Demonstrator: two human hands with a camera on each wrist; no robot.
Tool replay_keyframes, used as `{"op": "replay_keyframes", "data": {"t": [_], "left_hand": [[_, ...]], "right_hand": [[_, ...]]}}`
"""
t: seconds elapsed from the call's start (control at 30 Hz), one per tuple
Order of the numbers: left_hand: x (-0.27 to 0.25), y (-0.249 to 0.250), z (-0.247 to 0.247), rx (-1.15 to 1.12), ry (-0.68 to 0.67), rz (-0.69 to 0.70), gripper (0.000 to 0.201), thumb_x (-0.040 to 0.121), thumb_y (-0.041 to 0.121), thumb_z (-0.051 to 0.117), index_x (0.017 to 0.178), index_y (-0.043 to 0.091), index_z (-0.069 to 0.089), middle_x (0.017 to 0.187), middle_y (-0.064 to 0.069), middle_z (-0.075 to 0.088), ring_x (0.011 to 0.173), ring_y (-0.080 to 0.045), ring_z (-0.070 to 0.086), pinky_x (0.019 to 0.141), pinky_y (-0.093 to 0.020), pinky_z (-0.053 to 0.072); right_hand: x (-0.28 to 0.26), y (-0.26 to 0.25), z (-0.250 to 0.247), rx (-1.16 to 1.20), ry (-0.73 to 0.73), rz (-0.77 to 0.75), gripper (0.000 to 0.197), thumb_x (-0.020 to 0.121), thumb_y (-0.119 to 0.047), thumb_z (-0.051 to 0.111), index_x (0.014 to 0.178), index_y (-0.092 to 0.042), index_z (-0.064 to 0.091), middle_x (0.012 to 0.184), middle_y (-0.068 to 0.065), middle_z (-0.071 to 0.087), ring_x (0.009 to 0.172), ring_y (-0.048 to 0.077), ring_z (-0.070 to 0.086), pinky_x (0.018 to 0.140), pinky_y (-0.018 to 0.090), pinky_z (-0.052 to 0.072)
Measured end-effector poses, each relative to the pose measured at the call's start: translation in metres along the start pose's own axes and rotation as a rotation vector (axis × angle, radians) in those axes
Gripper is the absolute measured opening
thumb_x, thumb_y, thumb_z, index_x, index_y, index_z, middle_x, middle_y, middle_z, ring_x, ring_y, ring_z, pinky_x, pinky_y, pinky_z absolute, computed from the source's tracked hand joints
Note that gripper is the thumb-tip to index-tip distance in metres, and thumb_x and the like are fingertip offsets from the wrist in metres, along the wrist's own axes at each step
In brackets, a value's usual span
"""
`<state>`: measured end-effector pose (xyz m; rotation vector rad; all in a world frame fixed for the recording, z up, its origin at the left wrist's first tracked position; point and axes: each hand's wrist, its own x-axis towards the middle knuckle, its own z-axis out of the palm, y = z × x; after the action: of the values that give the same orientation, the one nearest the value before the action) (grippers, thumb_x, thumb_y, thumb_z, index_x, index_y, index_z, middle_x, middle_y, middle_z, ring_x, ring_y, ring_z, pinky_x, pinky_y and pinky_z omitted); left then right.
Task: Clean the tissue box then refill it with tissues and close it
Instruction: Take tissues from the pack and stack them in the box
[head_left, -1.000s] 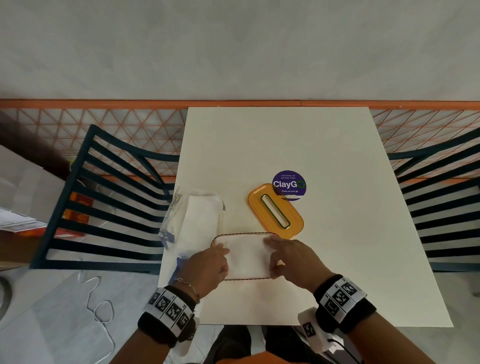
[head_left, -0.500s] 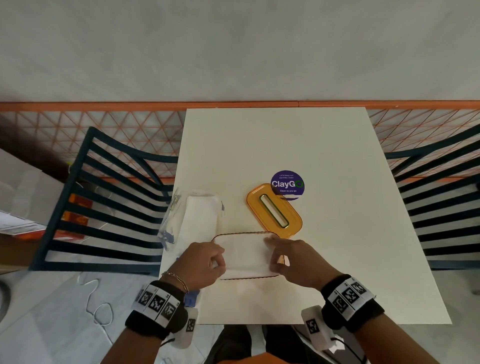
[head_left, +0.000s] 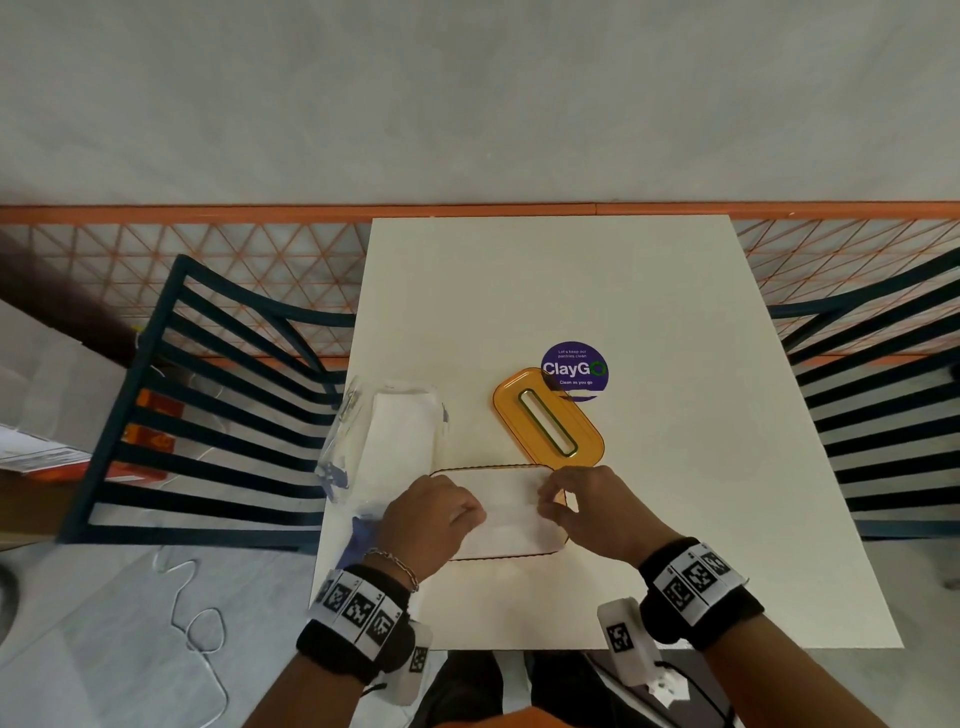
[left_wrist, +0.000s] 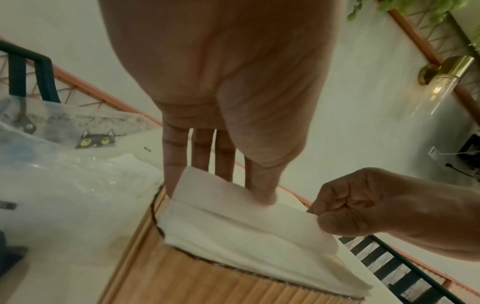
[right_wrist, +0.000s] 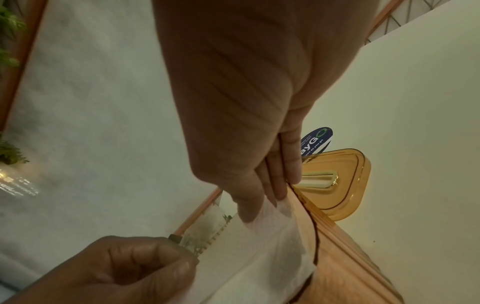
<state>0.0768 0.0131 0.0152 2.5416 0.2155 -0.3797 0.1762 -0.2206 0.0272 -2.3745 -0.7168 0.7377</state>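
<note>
An amber ribbed tissue box (head_left: 498, 558) stands open near the table's front edge, filled with white tissues (head_left: 511, 512). My left hand (head_left: 467, 514) pinches the top tissue at its left end. My right hand (head_left: 545, 501) pinches the same sheet at its right end. The left wrist view shows the fold raised off the stack (left_wrist: 246, 236) between the thumb and fingers of my left hand (left_wrist: 221, 185). In the right wrist view my right hand (right_wrist: 259, 207) holds the sheet above the box wall (right_wrist: 350, 267). The orange slotted lid (head_left: 548, 415) lies flat just behind the box.
A clear plastic pack of tissues (head_left: 400, 441) lies left of the box at the table's edge, with something blue (head_left: 358, 535) below it. A round purple sticker (head_left: 574, 369) sits behind the lid. Dark slatted chairs (head_left: 208, 415) flank the table; an orange railing runs behind.
My left hand has curled from resting on the tissues into a pinch and drawn slightly back. A raised fold now runs across the top sheet. The right hand has barely moved.
</note>
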Motion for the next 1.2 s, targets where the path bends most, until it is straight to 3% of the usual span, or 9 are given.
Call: {"op": "replay_keyframes", "data": {"t": [0.17,0.27,0.4,0.53,0.77,0.83,0.97,1.1,1.2], "left_hand": [[0.004,-0.003,0.006,-0.023,0.039,-0.026,0.025,0.097,0.045,0.060,0.108,0.027,0.073,0.109,0.008,0.068,0.107,-0.012,0.055,0.084,-0.024,0.046],[0.005,-0.008,0.007,-0.084,0.028,-0.051,0.027,0.093,0.045,0.065,0.111,0.024,0.070,0.110,0.008,0.067,0.107,-0.011,0.056,0.085,-0.024,0.046],[0.008,-0.013,0.008,-0.066,0.023,-0.075,0.022,0.094,0.043,0.066,0.103,0.025,0.072,0.104,0.008,0.070,0.104,-0.013,0.057,0.088,-0.031,0.051],[0.010,-0.012,0.010,-0.060,0.057,-0.075,0.022,0.093,0.044,0.066,0.103,0.026,0.072,0.101,0.009,0.071,0.101,-0.011,0.059,0.086,-0.031,0.053],[0.011,-0.013,0.011,-0.015,0.056,-0.073,0.021,0.093,0.045,0.066,0.104,0.027,0.071,0.102,0.010,0.071,0.101,-0.011,0.059,0.087,-0.028,0.051],[0.011,-0.013,0.011,-0.041,0.065,-0.080,0.019,0.093,0.045,0.066,0.101,0.028,0.070,0.101,0.010,0.071,0.100,-0.010,0.059,0.085,-0.027,0.051],[0.010,-0.013,0.011,-0.079,0.064,-0.084,0.019,0.093,0.044,0.066,0.103,0.028,0.070,0.101,0.012,0.069,0.099,-0.008,0.057,0.083,-0.024,0.049],[0.010,-0.016,0.008,-0.141,0.017,-0.099,0.032,0.088,0.047,0.072,0.113,0.027,0.070,0.103,0.013,0.064,0.098,-0.007,0.056,0.085,-0.022,0.046],[0.011,-0.019,0.005,-0.162,0.012,-0.100,0.033,0.085,0.042,0.077,0.112,0.024,0.073,0.105,0.011,0.068,0.100,-0.008,0.061,0.089,-0.025,0.050]], "right_hand": [[0.003,-0.006,-0.001,-0.038,0.001,0.007,0.008,0.096,-0.025,0.068,0.102,-0.024,0.073,0.106,-0.011,0.072,0.095,0.008,0.065,0.087,0.023,0.054],[0.005,-0.010,0.001,-0.073,0.007,0.036,0.011,0.097,-0.026,0.066,0.107,-0.023,0.070,0.106,-0.006,0.073,0.096,0.012,0.068,0.086,0.026,0.056],[0.007,-0.011,0.003,-0.143,-0.062,0.064,0.044,0.082,-0.046,0.079,0.120,-0.032,0.063,0.110,-0.005,0.066,0.101,0.015,0.061,0.086,0.030,0.053],[0.010,-0.010,0.006,-0.289,-0.135,0.040,0.061,0.077,-0.028,0.085,0.132,-0.032,0.060,0.119,-0.003,0.064,0.106,0.018,0.056,0.086,0.027,0.047],[0.022,-0.009,0.014,-0.352,-0.132,-0.034,0.059,0.077,-0.014,0.082,0.131,-0.027,0.060,0.125,-0.003,0.066,0.111,0.020,0.056,0.091,0.030,0.050],[0.023,-0.009,0.013,-0.341,-0.121,-0.046,0.057,0.078,-0.019,0.082,0.130,-0.026,0.061,0.125,-0.004,0.066,0.111,0.019,0.057,0.090,0.029,0.049],[0.024,-0.011,0.009,-0.224,-0.066,-0.025,0.040,0.089,-0.048,0.072,0.122,-0.026,0.068,0.113,-0.005,0.070,0.102,0.016,0.058,0.084,0.026,0.047],[0.026,-0.008,0.010,-0.146,-0.036,0.022,0.026,0.094,-0.041,0.069,0.113,-0.023,0.073,0.106,-0.003,0.072,0.090,0.010,0.056,0.077,0.019,0.045],[0.027,-0.004,0.011,-0.066,-0.054,0.065,0.023,0.094,-0.037,0.070,0.111,-0.022,0.073,0.103,-0.006,0.072,0.082,0.005,0.055,0.069,0.012,0.040]]}}
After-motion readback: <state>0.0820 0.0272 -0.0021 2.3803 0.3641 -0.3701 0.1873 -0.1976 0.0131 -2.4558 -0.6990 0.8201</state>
